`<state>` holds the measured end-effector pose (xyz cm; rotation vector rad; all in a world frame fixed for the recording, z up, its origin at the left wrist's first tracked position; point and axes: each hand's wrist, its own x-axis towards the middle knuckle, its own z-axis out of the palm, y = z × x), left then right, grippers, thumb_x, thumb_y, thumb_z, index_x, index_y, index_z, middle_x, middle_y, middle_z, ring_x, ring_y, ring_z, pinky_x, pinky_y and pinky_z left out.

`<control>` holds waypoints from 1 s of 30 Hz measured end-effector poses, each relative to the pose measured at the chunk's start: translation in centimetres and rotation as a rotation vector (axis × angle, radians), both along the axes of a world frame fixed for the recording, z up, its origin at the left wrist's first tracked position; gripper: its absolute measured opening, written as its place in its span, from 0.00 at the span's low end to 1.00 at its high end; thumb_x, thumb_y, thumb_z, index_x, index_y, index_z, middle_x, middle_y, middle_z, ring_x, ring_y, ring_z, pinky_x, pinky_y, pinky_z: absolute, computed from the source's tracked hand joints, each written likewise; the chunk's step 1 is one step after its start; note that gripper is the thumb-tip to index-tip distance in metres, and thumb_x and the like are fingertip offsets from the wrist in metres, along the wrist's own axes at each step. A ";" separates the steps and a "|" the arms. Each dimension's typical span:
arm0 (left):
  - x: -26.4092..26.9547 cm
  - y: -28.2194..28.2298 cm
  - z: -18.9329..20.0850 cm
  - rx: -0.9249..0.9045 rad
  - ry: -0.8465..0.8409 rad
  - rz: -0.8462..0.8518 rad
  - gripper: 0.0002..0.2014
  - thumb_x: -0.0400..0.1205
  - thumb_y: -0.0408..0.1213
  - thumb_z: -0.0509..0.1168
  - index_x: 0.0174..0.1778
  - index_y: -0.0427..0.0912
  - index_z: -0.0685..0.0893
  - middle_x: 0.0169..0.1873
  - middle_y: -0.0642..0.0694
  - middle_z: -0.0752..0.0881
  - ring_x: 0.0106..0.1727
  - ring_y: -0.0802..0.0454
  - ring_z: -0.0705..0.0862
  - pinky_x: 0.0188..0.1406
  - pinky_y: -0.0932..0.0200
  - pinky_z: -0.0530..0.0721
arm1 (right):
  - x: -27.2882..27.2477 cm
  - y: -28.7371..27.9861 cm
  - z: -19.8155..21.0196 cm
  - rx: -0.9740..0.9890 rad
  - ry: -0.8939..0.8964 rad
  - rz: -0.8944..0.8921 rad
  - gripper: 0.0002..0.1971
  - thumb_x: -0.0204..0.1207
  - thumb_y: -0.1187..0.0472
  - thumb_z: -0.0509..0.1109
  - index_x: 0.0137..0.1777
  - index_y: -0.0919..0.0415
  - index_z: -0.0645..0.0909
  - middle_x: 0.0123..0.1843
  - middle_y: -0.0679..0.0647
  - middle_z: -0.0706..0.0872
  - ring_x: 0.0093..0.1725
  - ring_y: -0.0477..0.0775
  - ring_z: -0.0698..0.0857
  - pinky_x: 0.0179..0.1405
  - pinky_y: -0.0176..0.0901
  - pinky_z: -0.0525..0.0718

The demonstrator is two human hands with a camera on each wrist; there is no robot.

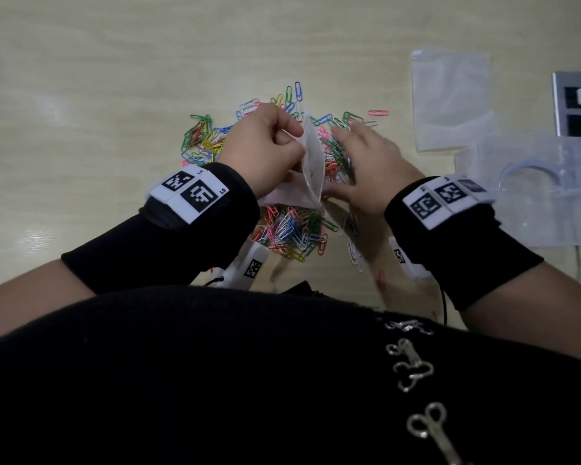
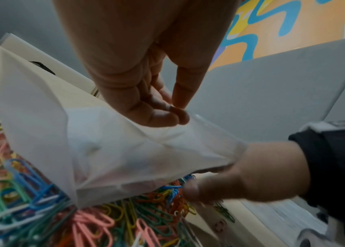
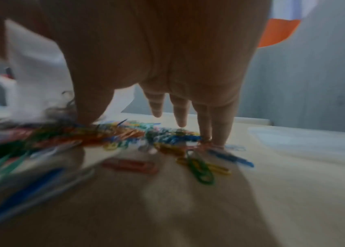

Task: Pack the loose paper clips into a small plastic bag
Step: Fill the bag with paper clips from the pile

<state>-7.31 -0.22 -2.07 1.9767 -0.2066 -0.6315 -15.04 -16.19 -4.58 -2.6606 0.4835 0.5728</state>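
A heap of coloured paper clips (image 1: 292, 229) covers the middle of the pale wooden table (image 1: 114, 78). My left hand (image 1: 265, 146) pinches the rim of a small translucent plastic bag (image 1: 311, 176), holding its mouth toward the right over the clips; the bag (image 2: 125, 158) hangs below the left fingers (image 2: 157, 117). My right hand (image 1: 366, 162) lies flat and spread on the clips beside the bag mouth, its fingertips (image 3: 216, 142) touching the clips (image 3: 146, 137) in the blurred right wrist view. A few clips show faintly inside the bag.
Several spare clear bags (image 1: 450, 102) lie at the right, with a clear plastic box (image 1: 534, 196) nearer me. A metal socket plate (image 1: 574, 109) sits at the right edge. Stray clips (image 1: 378, 113) lie around the heap.
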 end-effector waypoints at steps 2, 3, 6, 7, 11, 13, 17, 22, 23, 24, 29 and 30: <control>0.1 0.1 0.0 0.000 -0.008 -0.004 0.08 0.70 0.33 0.65 0.35 0.53 0.80 0.26 0.53 0.79 0.32 0.49 0.81 0.44 0.43 0.87 | -0.3 0.5 -0.8 -0.071 0.009 0.106 0.41 0.71 0.39 0.71 0.81 0.43 0.57 0.85 0.52 0.56 0.81 0.67 0.57 0.78 0.63 0.65; 0.1 0.1 0.1 -0.006 -0.005 -0.008 0.07 0.70 0.34 0.66 0.35 0.53 0.81 0.26 0.52 0.79 0.33 0.49 0.82 0.44 0.44 0.87 | -0.4 0.7 -0.9 -0.092 -0.021 0.105 0.36 0.72 0.41 0.71 0.79 0.44 0.62 0.83 0.52 0.60 0.79 0.66 0.60 0.74 0.64 0.69; 0.1 0.3 0.1 -0.032 0.014 -0.026 0.08 0.75 0.29 0.69 0.38 0.48 0.83 0.26 0.48 0.81 0.30 0.53 0.85 0.42 0.50 0.90 | -0.6 0.7 -1.1 -0.107 -0.168 0.058 0.18 0.77 0.53 0.68 0.66 0.54 0.75 0.70 0.57 0.74 0.67 0.64 0.71 0.61 0.61 0.79; 0.1 0.3 0.1 -0.039 0.023 -0.035 0.08 0.77 0.27 0.69 0.38 0.46 0.84 0.26 0.47 0.81 0.28 0.57 0.85 0.41 0.52 0.90 | -0.6 0.7 -1.1 -0.111 -0.191 0.058 0.14 0.78 0.58 0.67 0.62 0.57 0.77 0.65 0.60 0.76 0.63 0.65 0.73 0.58 0.59 0.80; -0.1 0.2 0.4 -0.048 0.053 -0.059 0.07 0.76 0.25 0.69 0.41 0.42 0.86 0.30 0.44 0.86 0.30 0.58 0.87 0.39 0.55 0.90 | -0.6 0.2 -0.7 -0.068 -0.225 -0.005 0.08 0.76 0.63 0.68 0.54 0.60 0.81 0.55 0.63 0.79 0.56 0.67 0.78 0.51 0.51 0.78; -0.1 0.1 0.4 -0.045 0.072 -0.064 0.06 0.74 0.24 0.70 0.43 0.39 0.86 0.31 0.44 0.87 0.34 0.52 0.88 0.42 0.52 0.90 | -0.7 -0.2 -0.2 -0.029 -0.232 -0.072 0.08 0.75 0.62 0.70 0.53 0.58 0.83 0.55 0.61 0.82 0.56 0.64 0.80 0.52 0.47 0.77; -0.4 -0.2 0.3 -0.021 0.077 -0.044 0.09 0.72 0.26 0.73 0.42 0.43 0.84 0.27 0.49 0.88 0.37 0.42 0.90 0.45 0.43 0.91 | -1.1 -0.9 1.2 0.104 -0.310 -0.282 0.07 0.71 0.58 0.76 0.48 0.52 0.86 0.46 0.50 0.85 0.47 0.51 0.81 0.45 0.38 0.74; -0.2 -0.4 -0.2 0.021 0.102 -0.024 0.14 0.72 0.31 0.75 0.52 0.45 0.87 0.35 0.45 0.91 0.39 0.46 0.92 0.48 0.47 0.91 | -1.0 0.0 3.9 0.652 -0.433 -0.582 0.07 0.69 0.65 0.78 0.44 0.56 0.85 0.42 0.52 0.87 0.31 0.50 0.86 0.38 0.45 0.87; -0.2 -0.5 -0.2 0.026 0.097 -0.033 0.13 0.72 0.31 0.75 0.52 0.45 0.88 0.35 0.45 0.90 0.39 0.46 0.92 0.49 0.48 0.91 | -0.9 0.3 4.3 0.786 -0.433 -0.618 0.07 0.69 0.68 0.78 0.44 0.57 0.85 0.41 0.52 0.87 0.29 0.49 0.86 0.36 0.43 0.88; -0.3 -0.6 -0.1 0.027 0.093 -0.042 0.13 0.72 0.32 0.75 0.51 0.45 0.89 0.34 0.45 0.90 0.39 0.46 0.92 0.50 0.48 0.91 | -0.8 0.6 4.6 0.885 -0.408 -0.635 0.07 0.70 0.70 0.77 0.43 0.58 0.84 0.39 0.53 0.87 0.28 0.48 0.85 0.35 0.40 0.87; -0.6 -0.7 0.6 -0.049 0.126 -0.053 0.11 0.65 0.36 0.71 0.41 0.51 0.86 0.36 0.42 0.88 0.42 0.43 0.90 0.54 0.41 0.89 | -0.6 1.6 3.8 0.937 -0.237 -0.622 0.06 0.70 0.71 0.76 0.42 0.60 0.84 0.39 0.57 0.87 0.32 0.50 0.88 0.36 0.39 0.88; -0.6 -0.7 0.6 -0.066 0.133 -0.051 0.11 0.65 0.35 0.71 0.41 0.51 0.86 0.36 0.41 0.88 0.40 0.43 0.89 0.54 0.40 0.89 | -0.7 1.6 3.4 0.875 -0.237 -0.614 0.06 0.68 0.69 0.78 0.41 0.58 0.85 0.41 0.58 0.88 0.37 0.54 0.89 0.41 0.46 0.90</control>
